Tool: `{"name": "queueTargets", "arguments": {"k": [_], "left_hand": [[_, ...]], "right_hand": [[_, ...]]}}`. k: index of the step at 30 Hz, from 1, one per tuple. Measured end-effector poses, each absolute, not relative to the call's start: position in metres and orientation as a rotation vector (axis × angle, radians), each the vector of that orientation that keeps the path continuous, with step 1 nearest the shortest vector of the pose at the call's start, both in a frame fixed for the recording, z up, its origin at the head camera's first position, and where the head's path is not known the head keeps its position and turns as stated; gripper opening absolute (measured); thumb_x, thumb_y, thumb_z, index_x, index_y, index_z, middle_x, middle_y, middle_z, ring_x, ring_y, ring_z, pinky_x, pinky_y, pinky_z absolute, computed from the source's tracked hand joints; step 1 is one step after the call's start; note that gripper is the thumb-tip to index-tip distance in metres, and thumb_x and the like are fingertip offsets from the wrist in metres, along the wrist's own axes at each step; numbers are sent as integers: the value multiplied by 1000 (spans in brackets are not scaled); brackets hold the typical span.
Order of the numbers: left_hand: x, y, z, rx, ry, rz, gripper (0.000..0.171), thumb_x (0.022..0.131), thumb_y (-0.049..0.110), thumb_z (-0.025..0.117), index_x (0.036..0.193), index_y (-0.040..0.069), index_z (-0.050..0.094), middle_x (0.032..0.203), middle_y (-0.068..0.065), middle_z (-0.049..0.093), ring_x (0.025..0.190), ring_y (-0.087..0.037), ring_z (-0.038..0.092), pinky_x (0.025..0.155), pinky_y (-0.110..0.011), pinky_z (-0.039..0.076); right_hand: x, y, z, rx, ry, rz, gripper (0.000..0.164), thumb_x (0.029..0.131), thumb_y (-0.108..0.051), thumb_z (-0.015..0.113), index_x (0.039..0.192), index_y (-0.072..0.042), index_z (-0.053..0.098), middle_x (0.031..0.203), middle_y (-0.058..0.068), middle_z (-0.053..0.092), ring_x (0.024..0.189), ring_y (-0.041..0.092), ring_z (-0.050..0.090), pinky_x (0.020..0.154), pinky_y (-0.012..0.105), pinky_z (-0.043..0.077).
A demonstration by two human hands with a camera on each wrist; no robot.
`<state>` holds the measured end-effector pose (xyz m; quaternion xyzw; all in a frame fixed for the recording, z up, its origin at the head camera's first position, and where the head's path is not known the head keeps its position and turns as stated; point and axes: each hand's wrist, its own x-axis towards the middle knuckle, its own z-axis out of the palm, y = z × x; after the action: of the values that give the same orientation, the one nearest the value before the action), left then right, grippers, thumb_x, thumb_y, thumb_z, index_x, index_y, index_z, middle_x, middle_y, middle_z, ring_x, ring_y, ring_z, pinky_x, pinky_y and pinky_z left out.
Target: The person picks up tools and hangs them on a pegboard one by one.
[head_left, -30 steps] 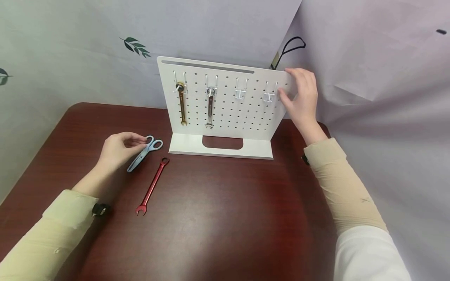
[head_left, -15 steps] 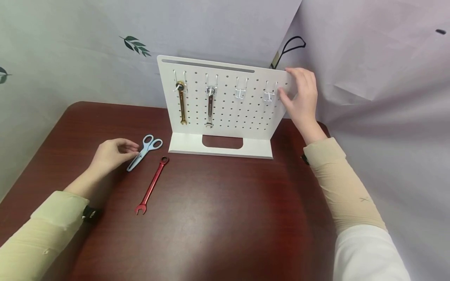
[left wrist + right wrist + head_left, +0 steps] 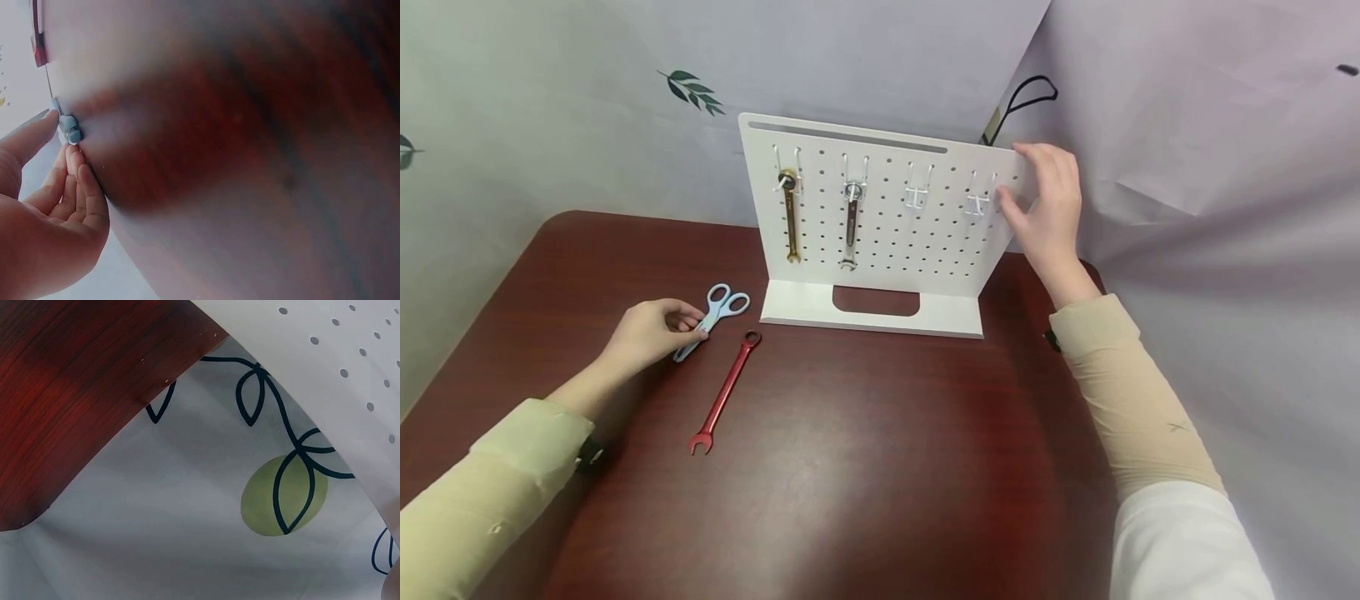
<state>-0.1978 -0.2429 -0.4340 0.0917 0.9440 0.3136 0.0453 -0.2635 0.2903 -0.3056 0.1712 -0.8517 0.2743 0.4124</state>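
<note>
My left hand (image 3: 651,335) pinches a pair of light blue scissors (image 3: 713,313) by the blades, thumb on one side and fingertips on the other. The handle loops point away from me, toward the back. In the left wrist view the scissors (image 3: 70,128) appear end-on between thumb and fingers. My right hand (image 3: 1051,208) grips the upper right edge of a white pegboard stand (image 3: 940,282), thumb in front, other fingers partly behind it. A red combination wrench (image 3: 728,390) lies on the table, right of the scissors.
On the pegboard's left hooks hang a gold wrench (image 3: 790,218) and a silver wrench (image 3: 852,223). Two white wire hooks (image 3: 916,197) to their right carry nothing. A black loop (image 3: 1030,92) rises behind the board. Pale curtains surround the dark red table (image 3: 880,433).
My left hand has drawn back from the scissors' handles, then come to the blades and pinched them. The right hand keeps its hold on the pegboard.
</note>
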Motion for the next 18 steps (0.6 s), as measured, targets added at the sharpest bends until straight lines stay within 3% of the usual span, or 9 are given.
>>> {"name": "queueTargets", "arguments": {"k": [8,18], "left_hand": [[-198,-241,-433,250,2865,950,28,92,15,81,110,-5,75,91,-14,74,79,-13,62,63,-21,46],[-201,-247,-432,248,2851,982,28,90,13,83,107,-7,73,94,-19,75,77,-8,62,64,-18,46]], "right_hand": [[-264,289,-305,439,-2137,697,43,91,-4,76,133,2,67,131,24,68,128,41,55,118,43,41],[-263,290,-306,434,-2148,699,43,92,-4,76,133,2,67,132,23,68,128,41,55,118,43,41]]}}
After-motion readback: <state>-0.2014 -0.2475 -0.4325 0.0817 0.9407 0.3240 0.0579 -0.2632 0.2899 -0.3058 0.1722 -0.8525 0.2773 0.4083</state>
